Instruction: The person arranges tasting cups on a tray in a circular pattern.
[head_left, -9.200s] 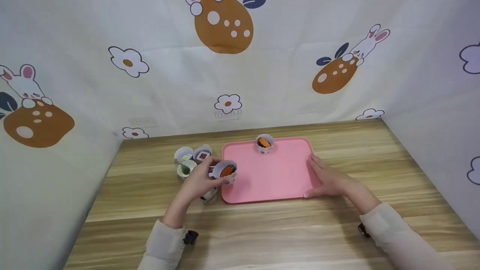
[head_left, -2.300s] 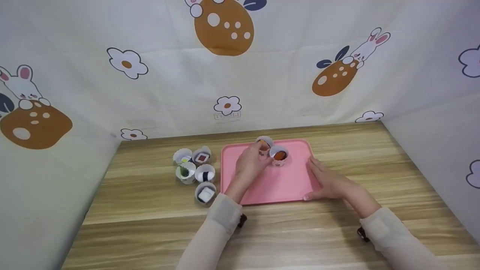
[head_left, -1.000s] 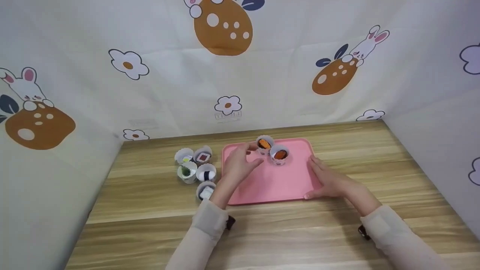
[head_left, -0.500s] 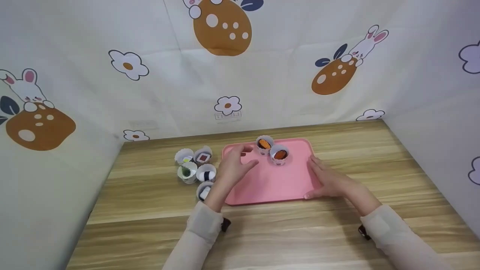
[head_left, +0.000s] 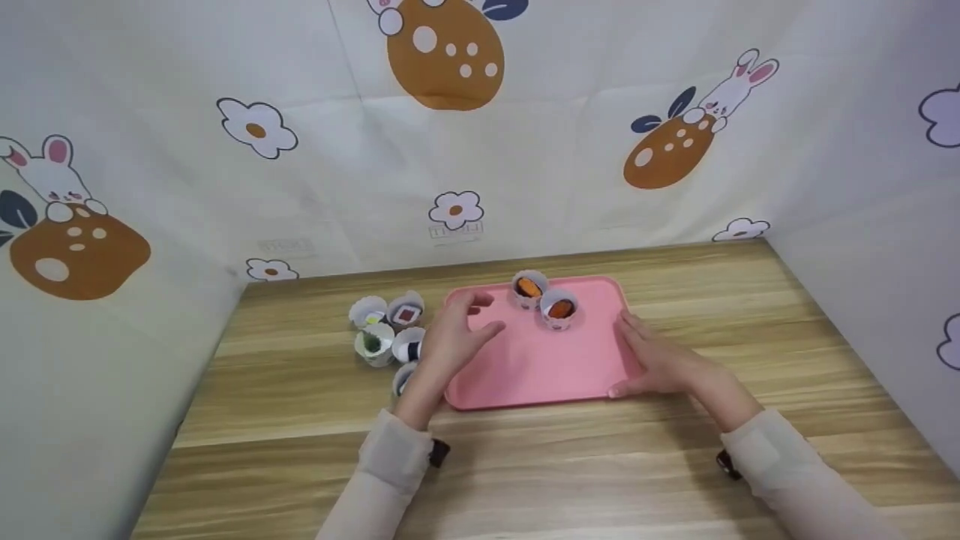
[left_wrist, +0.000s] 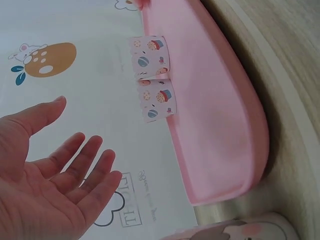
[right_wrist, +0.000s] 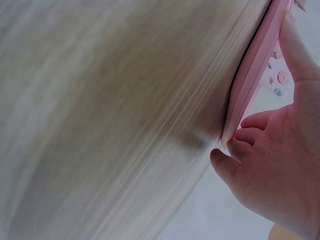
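Note:
Over the left part of the pink tray (head_left: 555, 367) my left hand (head_left: 457, 334) hovers with nothing in it, thumb and fingers apart. In the left wrist view that hand's palm shows bare. Two patterned paper cups stand side by side near the tray's far edge. One cup (head_left: 529, 302) contains an orange-topped sushi piece (head_left: 529, 287), the other cup (head_left: 558, 322) a darker orange-red one (head_left: 561, 309). My right hand (head_left: 660, 360) rests against the tray's right side, thumb at the near corner. The right wrist view shows its fingers touching the tray's edge.
Left of the tray, several more cups stand clustered on the wooden table (head_left: 570, 465). One cup (head_left: 375, 357) has a green-topped piece, another (head_left: 406, 322) a red-centred square one. My left forearm partly covers the nearest cup (head_left: 401, 381). A printed cloth (head_left: 540, 165) hangs behind.
My left hand gripped and set down the orange-red sushi's cup beside the first one, let go, and has drawn back leftward. My right hand stays at the tray's side.

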